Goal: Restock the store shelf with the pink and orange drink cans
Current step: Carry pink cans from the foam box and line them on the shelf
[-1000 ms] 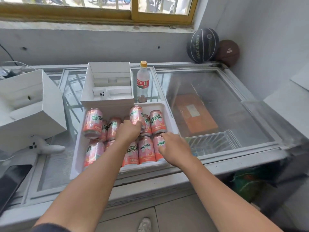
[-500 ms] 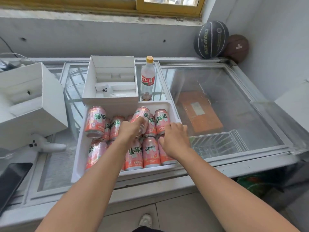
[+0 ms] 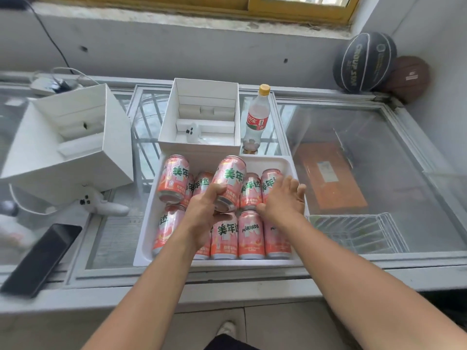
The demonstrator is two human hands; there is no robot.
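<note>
The left hand [image 3: 204, 218] has its grip closed round the lower end of one pink and orange can [image 3: 232, 176], thumb across the front, holding it tilted and raised above its neighbours. The right hand [image 3: 283, 198] has a wide grip, fingers straight and spread, lying over the back-row cans at the right side of the white tray [image 3: 144, 236]; whether it presses on them I cannot tell. The other cans [image 3: 250, 233] stand packed in the tray in two rows, the front row upright with labels facing the camera, and one more can [image 3: 173, 178] lies tilted on top at the back left. The tray sits on the glass lid of a chest freezer [image 3: 252, 279]. Just behind the tray is an open white box [image 3: 199, 150], with a clear bottle [image 3: 257, 117] with a yellow cap beside it on the right. A second white box [image 3: 106, 157] stands tipped to the left, a white controller [image 3: 101, 202] below it and a black phone [image 3: 43, 258] near the front edge. A dark basketball [image 3: 364, 61] and a brown ball [image 3: 408, 78] sit in the far right corner.
</note>
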